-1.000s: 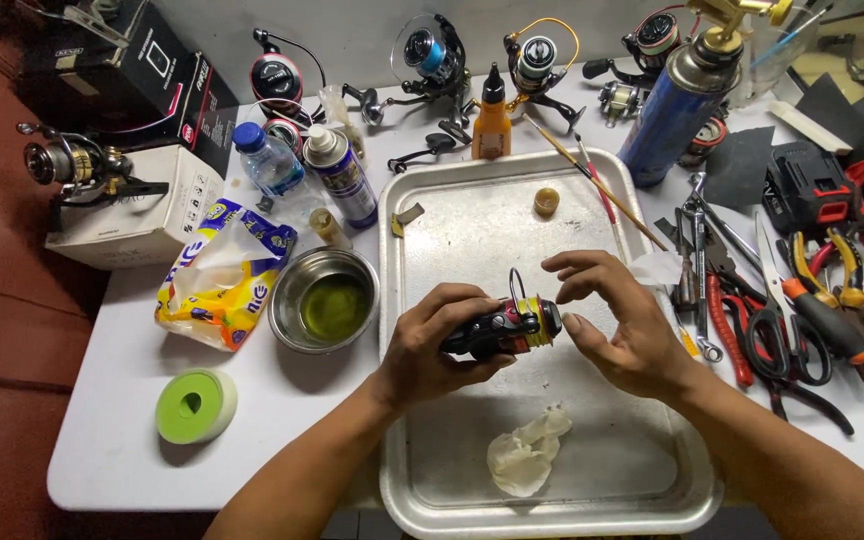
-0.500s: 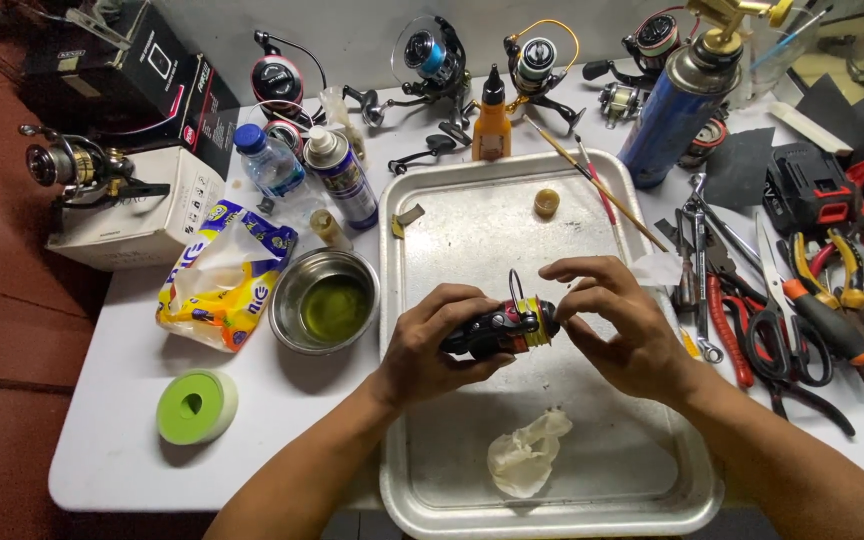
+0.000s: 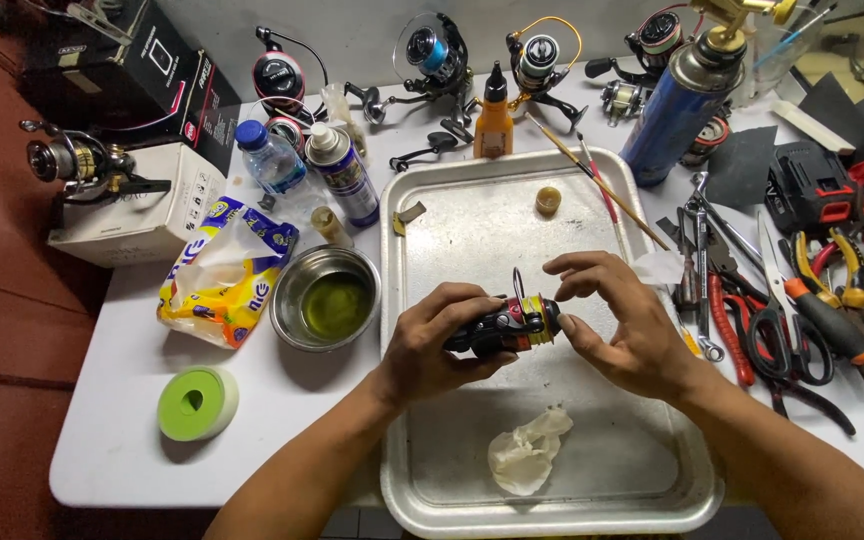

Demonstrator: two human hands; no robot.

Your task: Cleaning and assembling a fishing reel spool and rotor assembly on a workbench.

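Over a metal tray (image 3: pixel 452 230), my left hand (image 3: pixel 432 340) grips a small black fishing reel (image 3: pixel 507 322) with a yellow and red spool end and a thin wire bail sticking up. My right hand (image 3: pixel 617 320) is at the reel's spool end, fingertips touching it from the right and above. A crumpled white tissue (image 3: pixel 527 450) lies on the tray below my hands. A small tan cap (image 3: pixel 549 199) rests near the tray's far edge.
A steel bowl of greenish liquid (image 3: pixel 327 298) and a yellow tissue pack (image 3: pixel 222 272) sit left of the tray. A green tape roll (image 3: pixel 195 402) lies near the front left. Pliers and cutters (image 3: pixel 802 310) crowd the right. A blue gas canister (image 3: pixel 677 105), spray can (image 3: pixel 344 175) and several reels line the back.
My right hand's fingers have shifted slightly around the reel's spool end. The reel and left hand stay almost in the same place.
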